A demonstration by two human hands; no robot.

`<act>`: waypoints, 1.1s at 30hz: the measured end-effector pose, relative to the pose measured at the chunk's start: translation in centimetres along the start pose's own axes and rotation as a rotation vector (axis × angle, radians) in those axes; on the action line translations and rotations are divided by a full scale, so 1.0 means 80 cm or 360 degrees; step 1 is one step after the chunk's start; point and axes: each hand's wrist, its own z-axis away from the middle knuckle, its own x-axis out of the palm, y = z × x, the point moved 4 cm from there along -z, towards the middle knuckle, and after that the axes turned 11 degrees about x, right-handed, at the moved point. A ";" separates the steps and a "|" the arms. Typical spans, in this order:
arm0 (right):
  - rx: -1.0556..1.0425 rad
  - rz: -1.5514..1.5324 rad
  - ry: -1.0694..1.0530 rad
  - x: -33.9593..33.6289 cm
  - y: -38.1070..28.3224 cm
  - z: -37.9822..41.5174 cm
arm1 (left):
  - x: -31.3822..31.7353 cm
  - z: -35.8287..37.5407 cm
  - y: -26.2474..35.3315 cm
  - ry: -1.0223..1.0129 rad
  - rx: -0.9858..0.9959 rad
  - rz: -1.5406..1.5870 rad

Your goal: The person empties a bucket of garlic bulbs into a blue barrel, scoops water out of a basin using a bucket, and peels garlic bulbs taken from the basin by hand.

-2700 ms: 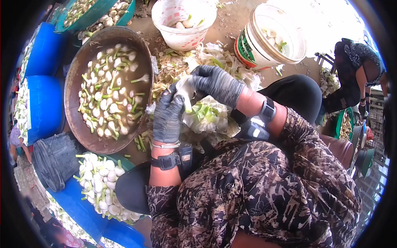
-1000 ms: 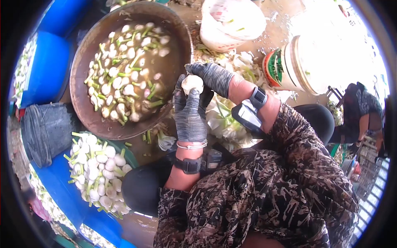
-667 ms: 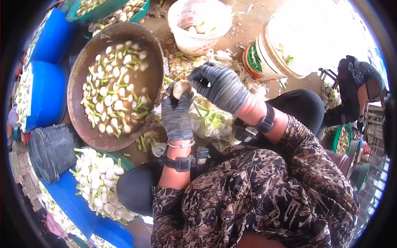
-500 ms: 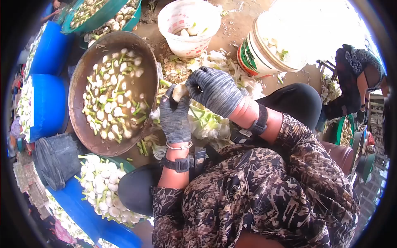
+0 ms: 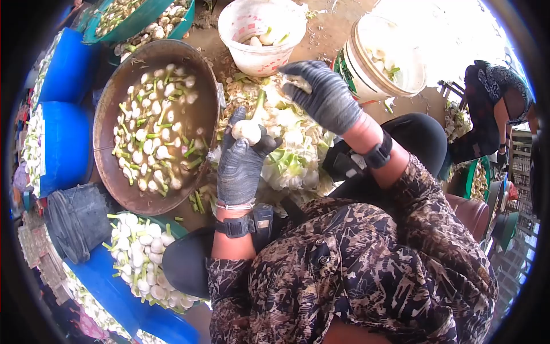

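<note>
My left hand [image 5: 242, 166], in a grey glove, holds a white bulb [image 5: 247, 131] with its green stem pointing up. The fingers wrap around the bulb's sides. To the upper right, my right hand [image 5: 326, 94], also gloved, is off the bulb with thumb and fingers apart and nothing between them. Below the hands lies a heap of pale peeled leaves [image 5: 292, 163]. Left of my left hand stands a wide brown basin [image 5: 106, 166] of murky water with many bulbs floating in it.
A white bucket [image 5: 258, 57] with a few bulbs stands ahead, and a larger pail [image 5: 364, 80] is right of it. Blue tubs [image 5: 66, 149] and a dark bucket [image 5: 80, 223] line the left. White bulbs [image 5: 140, 252] are piled lower left. Another person [image 5: 487, 109] is at far right.
My right hand has come off the bulb, moved up and right, and opened. In my left hand the bulb now shows fully, stem upward.
</note>
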 end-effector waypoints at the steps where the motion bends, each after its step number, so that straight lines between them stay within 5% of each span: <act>1: -0.0218 0.0008 -0.0116 -0.002 -0.023 0.003 | -0.001 0.000 -0.002 0.0016 -0.0040 -0.0059; 3: -0.0540 0.0035 -0.0225 0.004 -0.049 0.012 | 0.009 -0.004 -0.005 0.0039 -0.0087 -0.0280; 4: -0.0525 0.0097 -0.0449 0.007 -0.058 0.018 | 0.010 -0.005 -0.007 0.0033 -0.0090 -0.0278; 11: -0.0316 0.0151 -0.0546 0.023 -0.055 0.032 | 0.010 0.000 -0.007 -0.0264 -0.0190 -0.0627; 16: -0.0124 -0.0270 -0.0517 0.012 -0.047 0.039 | 0.003 0.009 -0.012 -0.0059 -0.0340 -0.0398; 20: -0.0341 0.0004 -0.0370 0.008 -0.054 0.043 | 0.022 0.004 -0.011 -0.0044 -0.0443 -0.0354; 24: -0.0140 0.0111 -0.0473 0.006 -0.050 0.042 | 0.031 0.002 -0.007 -0.0145 -0.0417 -0.0524; 26: 0.0066 -0.0033 -0.0568 0.018 -0.035 0.046 | 0.009 0.002 -0.003 -0.0325 -0.0159 -0.1377; 30: 0.0632 -0.0485 -0.0888 0.027 -0.019 0.051 | 0.033 -0.002 0.001 -0.0343 -0.0092 -0.1111; 32: 0.0625 -0.0669 -0.0802 0.027 -0.013 0.054 | 0.033 -0.001 0.002 -0.0225 -0.0295 -0.0922; 33: 0.0294 -0.0482 -0.0648 0.012 -0.026 0.047 | 0.019 0.000 0.001 -0.0102 -0.0436 -0.1069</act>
